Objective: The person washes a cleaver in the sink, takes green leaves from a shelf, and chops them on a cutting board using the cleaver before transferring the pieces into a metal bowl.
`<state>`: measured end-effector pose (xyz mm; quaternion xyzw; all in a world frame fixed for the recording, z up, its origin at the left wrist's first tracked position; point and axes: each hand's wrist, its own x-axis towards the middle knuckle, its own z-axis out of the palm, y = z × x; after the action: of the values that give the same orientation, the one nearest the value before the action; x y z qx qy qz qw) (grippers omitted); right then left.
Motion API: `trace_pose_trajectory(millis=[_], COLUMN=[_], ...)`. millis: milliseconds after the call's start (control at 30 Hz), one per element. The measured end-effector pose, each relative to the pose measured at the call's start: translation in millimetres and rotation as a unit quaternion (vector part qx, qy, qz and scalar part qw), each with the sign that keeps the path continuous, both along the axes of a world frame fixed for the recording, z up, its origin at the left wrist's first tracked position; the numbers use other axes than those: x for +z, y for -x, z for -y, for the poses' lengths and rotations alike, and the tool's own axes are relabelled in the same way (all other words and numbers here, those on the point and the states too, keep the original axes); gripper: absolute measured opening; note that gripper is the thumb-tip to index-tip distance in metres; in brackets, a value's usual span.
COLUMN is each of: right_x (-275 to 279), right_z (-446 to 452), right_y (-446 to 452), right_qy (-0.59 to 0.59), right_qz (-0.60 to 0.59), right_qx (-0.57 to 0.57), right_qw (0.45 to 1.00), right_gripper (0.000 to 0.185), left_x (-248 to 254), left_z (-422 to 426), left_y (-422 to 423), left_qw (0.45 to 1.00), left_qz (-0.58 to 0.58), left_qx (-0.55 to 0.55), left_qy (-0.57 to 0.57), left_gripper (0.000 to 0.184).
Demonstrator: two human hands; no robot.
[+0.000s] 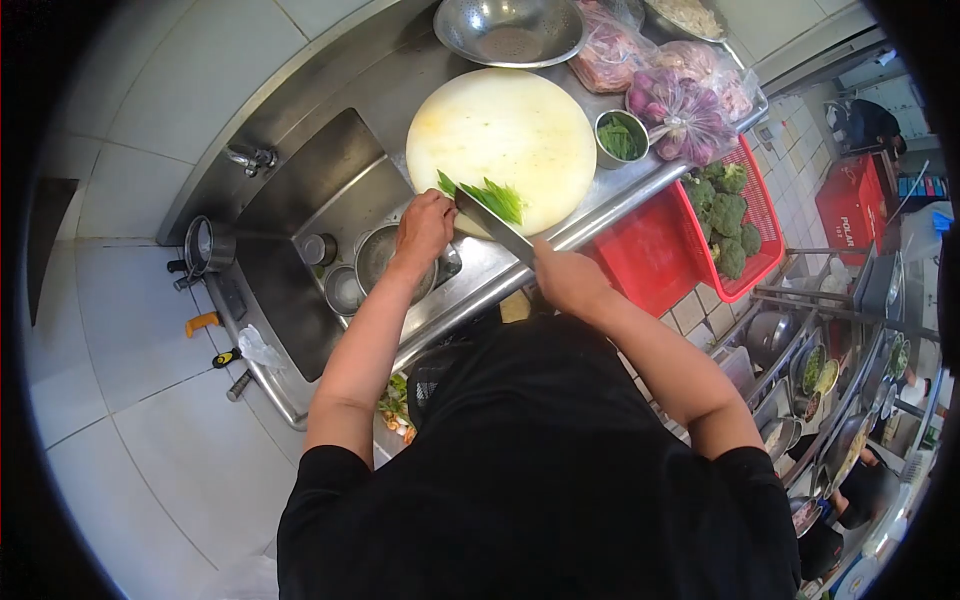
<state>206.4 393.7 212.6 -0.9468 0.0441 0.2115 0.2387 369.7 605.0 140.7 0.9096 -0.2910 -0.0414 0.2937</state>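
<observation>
My right hand [568,277] is closed round the handle of a large knife [497,226], whose blade reaches left over the lower edge of the round cutting board [500,130]. Cut green stalks [500,200] lie on the board just beyond the blade. My left hand [425,232] has its fingers curled together at the board's lower left edge, beside the blade's tip, pressing on the green stalks' uncut end, which is mostly hidden under the fingers. A metal cup of cut greens [621,137] stands right of the board.
A sink [330,200] with metal bowls lies left of the board, its faucet [250,158] behind. A metal colander [510,30] and bagged purple onions [680,112] sit at the back. Broccoli fills a red basket [765,235] at right. Two people are further right.
</observation>
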Motion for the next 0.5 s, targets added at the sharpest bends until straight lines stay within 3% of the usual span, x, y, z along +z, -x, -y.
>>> trace_pose_trajectory(millis=[167, 233, 300, 400, 467, 500], right_x=[12.2, 12.0, 7.7, -7.0, -15.8, -24.1], right_z=[26.6, 34.1, 40.2, 56.5, 66.5, 67.9], right_y=[30.6, 34.2, 39.3, 40.0, 41.4, 43.0], right_qy=[-0.044, -0.079, -0.113, -0.178, -0.319, -0.319], right_qz=[0.009, 0.027, 0.043, 0.049, -0.031, -0.03], right_qx=[-0.076, -0.112, -0.152, -0.234, -0.331, -0.334], right_qw=[0.996, 0.99, 0.981, 0.955, 0.888, 0.886], right_gripper=[0.025, 0.025, 0.026, 0.028, 0.031, 0.031], left_x=[1.2, -6.1, -9.1, -23.2, -23.7, -26.2], left_z=[-6.3, -8.0, -3.6, 12.5, 30.0, 40.6], left_y=[-10.9, -16.5, -27.3, -27.2, -15.1, -3.5], left_qw=[0.999, 0.998, 0.999, 0.998, 0.994, 0.995], left_qz=[-0.044, 0.023, 0.008, -0.02, -0.07, -0.051], left_qx=[0.016, 0.033, 0.004, -0.047, -0.063, -0.052], left_qy=[-0.006, 0.047, 0.033, 0.024, 0.059, 0.06], left_gripper=[0.017, 0.032, 0.039, 0.047, 0.052, 0.054])
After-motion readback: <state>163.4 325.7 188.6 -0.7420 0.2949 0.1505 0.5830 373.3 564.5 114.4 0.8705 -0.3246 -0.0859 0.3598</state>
